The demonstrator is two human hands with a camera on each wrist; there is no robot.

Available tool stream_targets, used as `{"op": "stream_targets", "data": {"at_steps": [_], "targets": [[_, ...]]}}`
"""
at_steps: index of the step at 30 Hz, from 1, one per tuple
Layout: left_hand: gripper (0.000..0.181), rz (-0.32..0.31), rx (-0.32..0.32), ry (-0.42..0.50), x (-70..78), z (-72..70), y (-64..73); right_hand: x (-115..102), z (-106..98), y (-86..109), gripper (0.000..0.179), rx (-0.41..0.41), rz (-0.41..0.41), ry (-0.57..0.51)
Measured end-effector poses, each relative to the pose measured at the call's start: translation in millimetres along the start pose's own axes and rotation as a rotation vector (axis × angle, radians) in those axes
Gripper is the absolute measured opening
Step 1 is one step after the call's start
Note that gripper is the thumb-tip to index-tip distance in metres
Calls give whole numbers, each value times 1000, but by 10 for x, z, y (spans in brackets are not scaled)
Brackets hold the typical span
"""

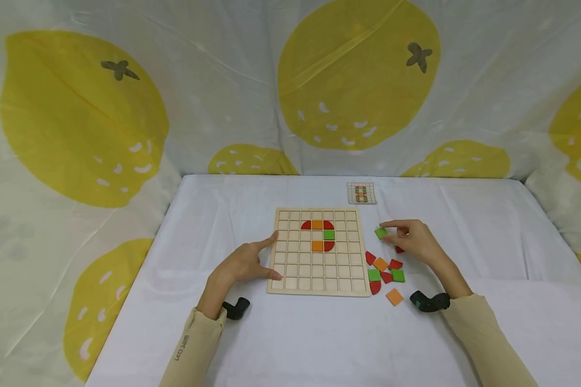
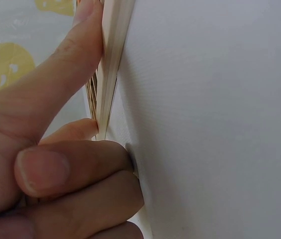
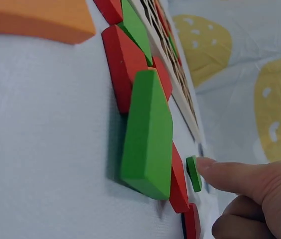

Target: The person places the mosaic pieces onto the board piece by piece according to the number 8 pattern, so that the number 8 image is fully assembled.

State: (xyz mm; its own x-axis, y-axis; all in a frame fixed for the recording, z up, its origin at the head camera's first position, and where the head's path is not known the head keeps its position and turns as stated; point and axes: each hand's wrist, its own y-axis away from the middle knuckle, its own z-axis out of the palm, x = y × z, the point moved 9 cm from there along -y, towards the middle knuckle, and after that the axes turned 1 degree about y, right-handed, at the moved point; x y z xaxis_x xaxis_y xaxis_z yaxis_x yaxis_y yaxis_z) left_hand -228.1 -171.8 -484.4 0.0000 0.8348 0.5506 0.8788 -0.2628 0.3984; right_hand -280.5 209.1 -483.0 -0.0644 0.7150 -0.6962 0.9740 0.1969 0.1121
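Observation:
A square wooden grid board (image 1: 292,269) lies mid-table, with several red, orange and green tiles set in its upper middle squares. My left hand (image 1: 242,263) rests at its left edge, thumb and index finger spread apart and touching the rim. Other fingers of that hand are curled beneath, as the left wrist view shows. Right of the board, my right hand (image 1: 413,240) pinches a green square tile (image 1: 381,233) between thumb and index finger. The right wrist view shows one fingertip against this green tile (image 3: 194,175); the thumb's contact is hidden there.
Loose tiles lie beside the board's right edge: red quarter-rounds (image 1: 375,287), green squares (image 1: 398,276) and orange squares (image 1: 394,297). A red piece (image 1: 399,249) is partly under the right hand. Behind the board lies a small pattern card (image 1: 361,193). A lemon-printed curtain (image 1: 213,107) surrounds the table.

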Motion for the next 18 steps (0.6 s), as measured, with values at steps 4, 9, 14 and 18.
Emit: {"op": "stream_targets", "data": {"at_steps": [4, 9, 14, 18], "targets": [[112, 9, -2, 3, 6, 1, -2, -15, 47, -20, 34, -12, -25, 9], [111, 13, 0, 9, 11, 3, 4, -35, 83, -49, 35, -12, -27, 0], [111, 15, 2, 5, 7, 2, 4, -16, 81, -45, 38, 4, 0, 10], [112, 17, 5, 0, 6, 0, 6, 2, 75, -34, 35, 15, 10, 9]]}}
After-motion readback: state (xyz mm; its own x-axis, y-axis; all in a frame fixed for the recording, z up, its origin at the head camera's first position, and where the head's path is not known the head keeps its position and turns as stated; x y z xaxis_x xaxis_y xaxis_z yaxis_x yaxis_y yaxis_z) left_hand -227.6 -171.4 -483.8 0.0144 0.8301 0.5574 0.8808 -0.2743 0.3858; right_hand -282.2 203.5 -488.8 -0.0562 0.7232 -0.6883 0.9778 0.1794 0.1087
